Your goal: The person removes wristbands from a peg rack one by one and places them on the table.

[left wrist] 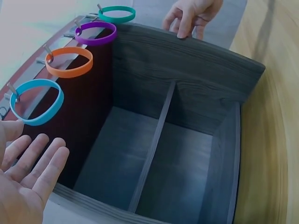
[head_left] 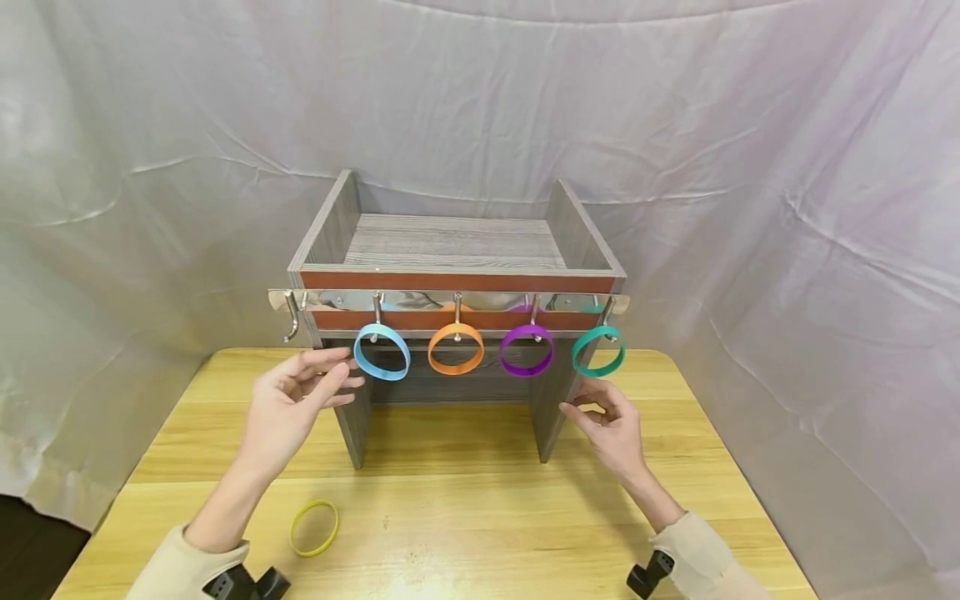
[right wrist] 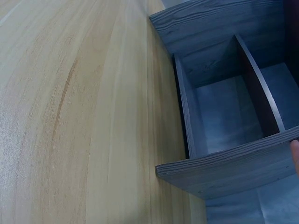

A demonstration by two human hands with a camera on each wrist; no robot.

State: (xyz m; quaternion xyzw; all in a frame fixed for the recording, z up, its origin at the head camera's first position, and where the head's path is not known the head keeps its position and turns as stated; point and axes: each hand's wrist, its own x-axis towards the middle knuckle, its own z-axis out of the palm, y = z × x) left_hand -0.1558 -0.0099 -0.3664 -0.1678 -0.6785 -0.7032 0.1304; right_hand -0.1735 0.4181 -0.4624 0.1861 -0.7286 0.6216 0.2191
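Four silicone wristbands hang from hooks on a metal rail (head_left: 431, 300): a light blue wristband (head_left: 382, 375), an orange wristband (head_left: 456, 369), a purple wristband (head_left: 527, 371) and a teal wristband (head_left: 597, 372). Beside the blue one is my left hand (head_left: 288, 400), palm turned up and fingers loosely extended; whether a fingertip touches the band I cannot tell. My right hand (head_left: 611, 429) is at the right side panel of the grey wooden shelf (head_left: 551, 408), below the teal band. In the right wrist view a fingertip (right wrist: 295, 151) rests against that panel's edge.
A yellow wristband (head_left: 335, 525) lies on the wooden table (head_left: 450, 517), in front of the shelf and to the left. The rail's far-left hook (head_left: 291, 317) carries no band. Grey cloth (head_left: 465, 100) hangs behind and on both sides.
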